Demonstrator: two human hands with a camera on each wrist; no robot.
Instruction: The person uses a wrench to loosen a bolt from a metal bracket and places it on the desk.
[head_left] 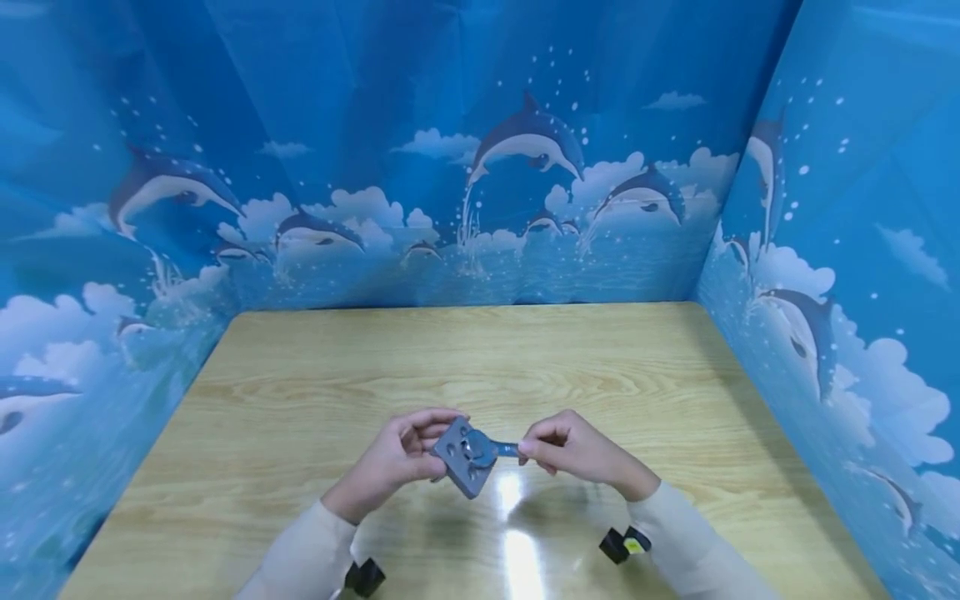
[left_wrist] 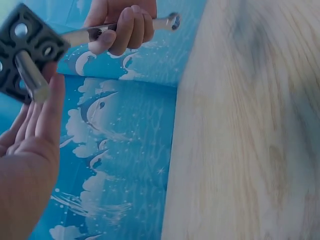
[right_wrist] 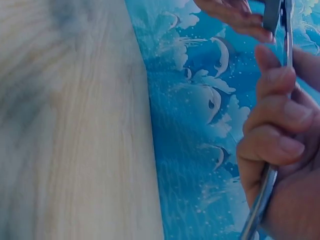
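Left hand [head_left: 401, 450] is pinching a grey square plate [head_left: 460, 470], thumb and fingers closing in on its left side, palm well off it. Plate is hanging in the air over the desk [head_left: 337, 358], tilted, corner pointing at the person. Right hand [head_left: 566, 446] is gripping a wrench [head_left: 507, 449] mid-shank, fingers curling round it; in the left wrist view its ring end is sticking out past the fist. The other end is sitting at the bolt [left_wrist: 32, 77] on the plate; can't tell how snugly it's fitting. Bolt shank is projecting from the opposite face, probably why the plate is being held up off the wood. My read: left is bracing against twist, right is getting leverage from the shank.
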